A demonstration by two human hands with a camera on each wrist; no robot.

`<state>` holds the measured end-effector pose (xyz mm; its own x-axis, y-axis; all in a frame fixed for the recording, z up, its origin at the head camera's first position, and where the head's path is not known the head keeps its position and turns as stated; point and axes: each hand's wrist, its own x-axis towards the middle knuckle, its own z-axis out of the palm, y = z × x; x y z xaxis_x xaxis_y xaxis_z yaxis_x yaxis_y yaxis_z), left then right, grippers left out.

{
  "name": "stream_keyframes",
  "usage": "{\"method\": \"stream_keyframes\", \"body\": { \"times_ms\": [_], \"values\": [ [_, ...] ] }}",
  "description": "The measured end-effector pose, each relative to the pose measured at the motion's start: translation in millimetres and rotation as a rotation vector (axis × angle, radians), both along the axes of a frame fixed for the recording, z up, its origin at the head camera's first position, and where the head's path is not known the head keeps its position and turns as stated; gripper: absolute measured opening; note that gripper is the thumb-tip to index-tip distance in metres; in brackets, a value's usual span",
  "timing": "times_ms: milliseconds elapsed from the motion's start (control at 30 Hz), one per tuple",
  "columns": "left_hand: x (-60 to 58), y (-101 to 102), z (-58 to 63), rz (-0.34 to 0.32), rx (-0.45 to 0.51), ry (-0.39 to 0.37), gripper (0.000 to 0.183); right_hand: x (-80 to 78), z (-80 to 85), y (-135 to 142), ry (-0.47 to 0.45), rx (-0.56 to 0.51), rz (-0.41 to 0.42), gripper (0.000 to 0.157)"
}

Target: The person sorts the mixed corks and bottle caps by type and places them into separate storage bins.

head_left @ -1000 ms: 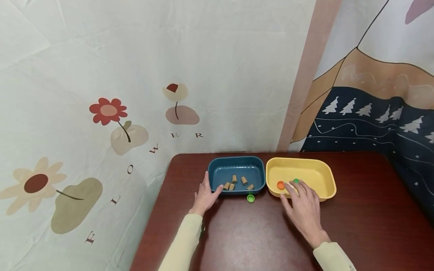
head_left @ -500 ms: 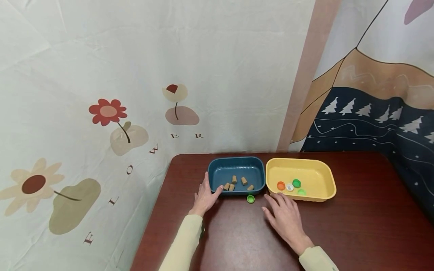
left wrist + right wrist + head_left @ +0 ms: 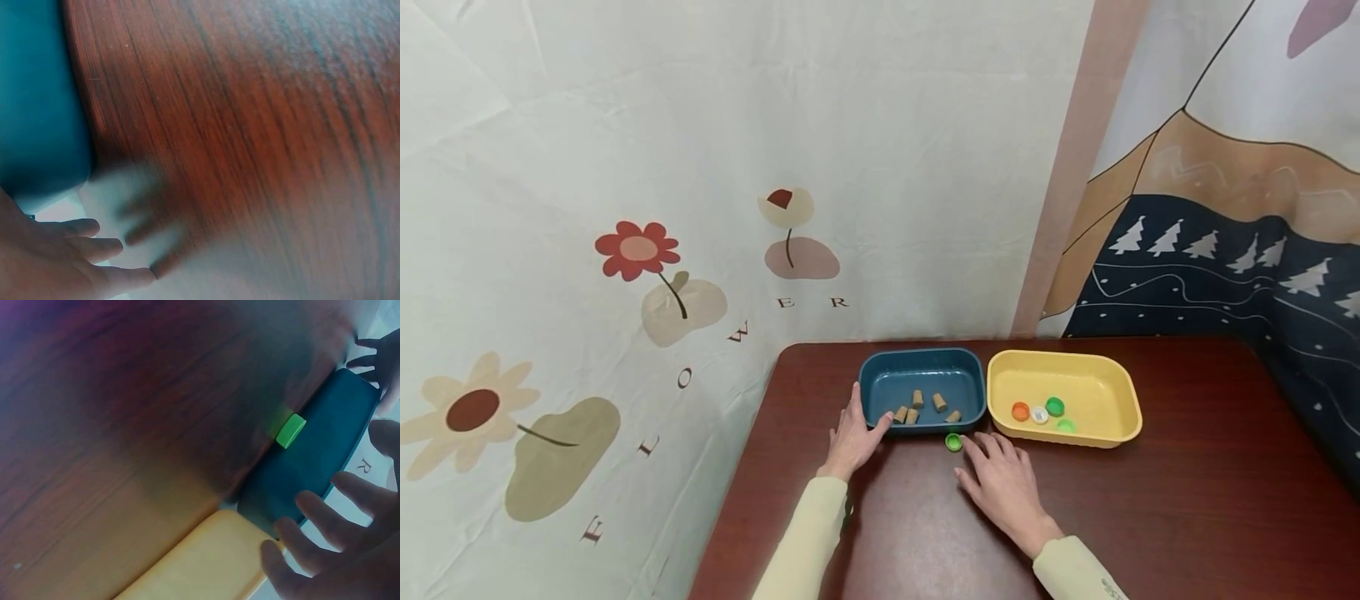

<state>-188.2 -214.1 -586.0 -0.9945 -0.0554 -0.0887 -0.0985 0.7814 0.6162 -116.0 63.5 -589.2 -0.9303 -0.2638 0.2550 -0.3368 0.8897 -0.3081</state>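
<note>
My left hand [image 3: 852, 437] rests against the front left corner of a dark blue tub [image 3: 958, 379], its thumb over the front rim and its fingers along the outer side. Several corks [image 3: 939, 402] lie in that tub. A green bottle cap [image 3: 953, 442] lies on the table just in front of it. Close to the right of this cap is my right hand [image 3: 1003, 487], fingers loosely spread and holding nothing. In the right wrist view the green cap [image 3: 291, 431] shows beyond the fingertips, before the tub's wall.
A yellow tub [image 3: 1105, 396] stands right beside the blue one. In it lie an orange cap [image 3: 1020, 411], a white cap [image 3: 1040, 415] and two green caps [image 3: 1055, 407]. The dark red wooden table [image 3: 917, 533] meets a printed cloth backdrop behind.
My right hand has moved left, out of the yellow tub, to beside the green cap on the table. The caps in the yellow tub are now uncovered. My left hand has stayed put.
</note>
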Motion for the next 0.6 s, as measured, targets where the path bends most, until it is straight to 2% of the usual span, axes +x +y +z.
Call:
{"method": "stream_keyframes", "body": {
  "times_ms": [167,333,600],
  "values": [
    [0.3,-0.3,-0.8,0.0,0.003,0.002,0.1,-5.4,-3.8,-9.0,-0.064,0.048,-0.01,0.056],
    [0.4,-0.5,-1.7,0.002,0.004,0.001,0.1,-10.1,-8.0,-16.3,-0.1,0.096,-0.008,0.056],
    [0.0,-0.7,-0.9,-0.003,0.002,0.0,0.1,-12.7,-11.1,-19.6,-0.083,0.122,-0.019,0.051]
  ]
}}
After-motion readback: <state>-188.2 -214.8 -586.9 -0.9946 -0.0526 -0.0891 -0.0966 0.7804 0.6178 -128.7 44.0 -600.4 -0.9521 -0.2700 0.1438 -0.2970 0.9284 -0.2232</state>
